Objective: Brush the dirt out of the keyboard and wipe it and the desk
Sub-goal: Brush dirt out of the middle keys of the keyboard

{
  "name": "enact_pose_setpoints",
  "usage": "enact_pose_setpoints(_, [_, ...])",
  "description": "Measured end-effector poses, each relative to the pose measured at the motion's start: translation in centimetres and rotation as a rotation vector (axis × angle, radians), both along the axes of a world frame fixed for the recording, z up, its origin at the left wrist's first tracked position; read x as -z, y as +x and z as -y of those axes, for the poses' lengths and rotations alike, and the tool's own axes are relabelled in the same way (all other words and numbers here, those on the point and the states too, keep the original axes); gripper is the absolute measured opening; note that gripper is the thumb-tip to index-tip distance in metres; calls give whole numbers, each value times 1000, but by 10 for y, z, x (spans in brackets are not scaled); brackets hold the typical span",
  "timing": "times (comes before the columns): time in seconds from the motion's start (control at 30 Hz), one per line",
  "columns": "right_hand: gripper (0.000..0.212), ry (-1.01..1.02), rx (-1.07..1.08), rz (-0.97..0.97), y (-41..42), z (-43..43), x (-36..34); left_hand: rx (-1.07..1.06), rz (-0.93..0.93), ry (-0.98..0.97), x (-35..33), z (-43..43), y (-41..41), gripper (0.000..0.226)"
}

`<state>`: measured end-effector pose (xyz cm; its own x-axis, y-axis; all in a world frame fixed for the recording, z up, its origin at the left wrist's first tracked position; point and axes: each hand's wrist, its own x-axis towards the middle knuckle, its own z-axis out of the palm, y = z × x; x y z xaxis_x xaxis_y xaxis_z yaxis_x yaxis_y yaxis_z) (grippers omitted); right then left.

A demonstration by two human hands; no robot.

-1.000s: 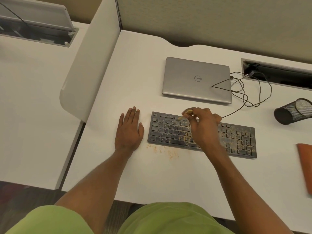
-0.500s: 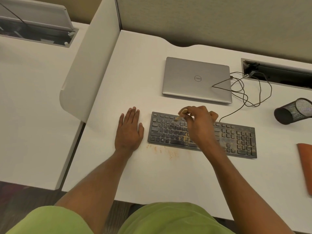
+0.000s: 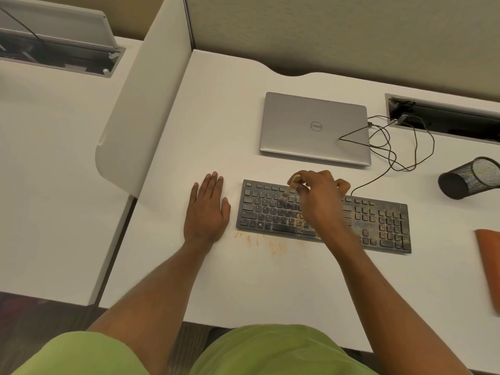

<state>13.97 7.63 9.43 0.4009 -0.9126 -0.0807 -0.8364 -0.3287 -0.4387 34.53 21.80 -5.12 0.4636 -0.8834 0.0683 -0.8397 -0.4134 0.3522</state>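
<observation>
Resting flat on the desk (image 3: pixel 216 117), the left hand (image 3: pixel 207 209) lies beside the keyboard (image 3: pixel 263 212); orange crumbs (image 3: pixel 270 243) dot the desk along its front edge. The right hand (image 3: pixel 320 201) pinches a small brush (image 3: pixel 289 190) over the letter keys. Judging by the dusty number pad and the idle orange cloth (image 3: pixel 489 266), more brushing and all the wiping remain.

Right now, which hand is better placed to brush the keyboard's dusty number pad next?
Right. The right hand grips the brush over the keyboard, nearer its number-pad end; the left hand rests flat on the desk beyond the other end.
</observation>
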Motion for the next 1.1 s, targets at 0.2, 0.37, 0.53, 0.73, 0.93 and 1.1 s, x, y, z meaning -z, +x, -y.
enact_pose_setpoints(0.2, [29,-100,150,-168,-20,5,-1,-1,-1,4,0,1,0,62])
enact_pose_setpoints(0.37, [21,-86,84,14,-1,9,-6,0,-4,4,1,1,1,63])
enact_pose_setpoints(0.53, [26,-39,25,-9,2,13,4,4,0,1,-1,0,0,62])
enact_pose_setpoints(0.73, [26,-118,133,-30,-14,19,0,2,7,7,0,1,0,63])
enact_pose_setpoints(0.93, [20,20,85,37,-1,19,4,4,3,-1,0,0,0,62])
enact_pose_setpoints(1.1, [26,-109,214,-96,-12,20,4,3,10,-14,0,1,0,62])
